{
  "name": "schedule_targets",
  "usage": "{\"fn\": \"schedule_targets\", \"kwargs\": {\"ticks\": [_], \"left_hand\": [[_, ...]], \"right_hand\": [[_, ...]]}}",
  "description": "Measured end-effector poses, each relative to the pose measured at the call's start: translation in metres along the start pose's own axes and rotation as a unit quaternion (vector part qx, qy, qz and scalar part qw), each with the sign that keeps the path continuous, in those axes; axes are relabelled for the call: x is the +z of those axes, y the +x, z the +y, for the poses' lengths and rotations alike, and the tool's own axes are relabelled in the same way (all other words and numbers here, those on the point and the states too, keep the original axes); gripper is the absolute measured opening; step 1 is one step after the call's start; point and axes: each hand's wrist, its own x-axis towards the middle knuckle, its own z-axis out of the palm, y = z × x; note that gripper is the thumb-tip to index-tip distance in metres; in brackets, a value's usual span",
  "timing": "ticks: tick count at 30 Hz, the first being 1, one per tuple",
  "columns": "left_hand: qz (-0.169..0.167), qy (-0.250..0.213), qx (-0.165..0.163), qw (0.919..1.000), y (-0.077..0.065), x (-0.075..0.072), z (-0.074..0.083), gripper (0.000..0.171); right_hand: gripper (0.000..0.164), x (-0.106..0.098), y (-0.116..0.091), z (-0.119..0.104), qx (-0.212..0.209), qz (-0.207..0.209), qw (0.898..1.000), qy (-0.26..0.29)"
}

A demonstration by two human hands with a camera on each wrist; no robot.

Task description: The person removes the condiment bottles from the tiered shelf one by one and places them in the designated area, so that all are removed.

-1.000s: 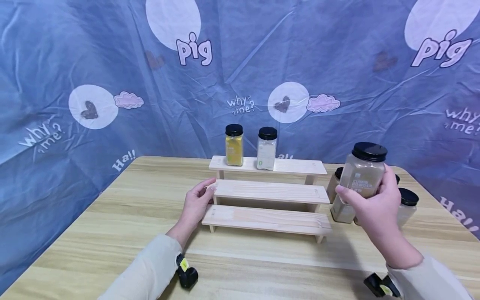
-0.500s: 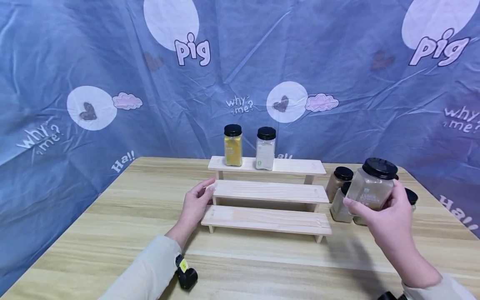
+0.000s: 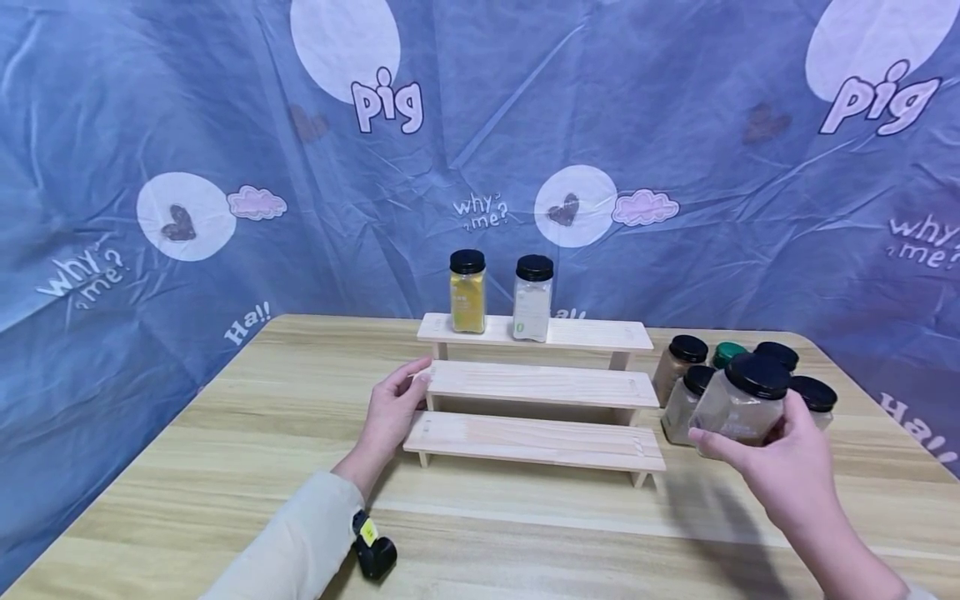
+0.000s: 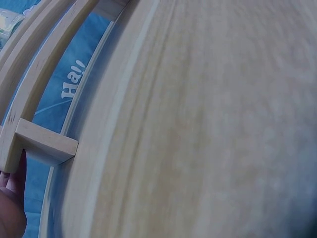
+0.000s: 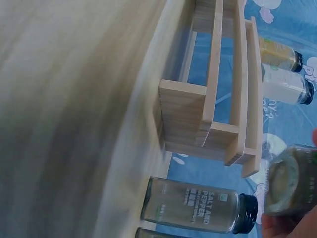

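My right hand (image 3: 791,462) grips a square clear jar of brownish cumin powder (image 3: 735,410) with a black lid, tilted, in front of the jar group at right. In the right wrist view the held jar's base (image 5: 285,181) shows above the table. At the left end of a three-tier wooden rack (image 3: 532,437), my left hand (image 3: 390,412) holds the middle tier's edge, thumb near the top; the left wrist view shows only part of that hand (image 4: 11,210). On the top tier stand a yellow powder jar (image 3: 468,300) and a white powder jar (image 3: 532,308).
Right of the rack stand a brown spice jar (image 3: 678,371), a grey powder jar (image 3: 682,417), a green-lidded jar (image 3: 727,353) and black-lidded jars (image 3: 813,396). A salt and pepper jar (image 5: 198,206) shows in the right wrist view. Blue printed cloth (image 3: 337,250) hangs behind the table (image 3: 225,467).
My right hand has carried the cumin jar right and down, from beside the rack to the jar group. The green lid now shows. My left hand stays on the rack.
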Motion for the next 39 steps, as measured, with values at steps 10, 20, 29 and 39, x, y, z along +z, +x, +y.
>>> {"fn": "schedule_targets", "kwargs": {"ticks": [10,20,29,39], "left_hand": [[-0.003,-0.006,-0.002,1.0000,-0.001,0.000,0.000,0.031],[0.000,0.000,-0.001,1.0000,-0.002,0.001,0.000,0.031],[0.000,0.000,0.001,1.0000,-0.001,0.002,0.001,0.031],[0.000,0.004,0.002,1.0000,-0.001,0.000,0.001,0.030]], "right_hand": [[0.063,-0.001,-0.001,0.015,0.020,-0.063,0.996,-0.057],[0.067,-0.003,0.001,0.018,0.050,-0.113,0.984,-0.126],[0.085,-0.006,0.008,0.029,0.038,-0.124,0.982,-0.138],[0.083,-0.002,0.012,0.041,0.021,-0.121,0.982,-0.144]]}}
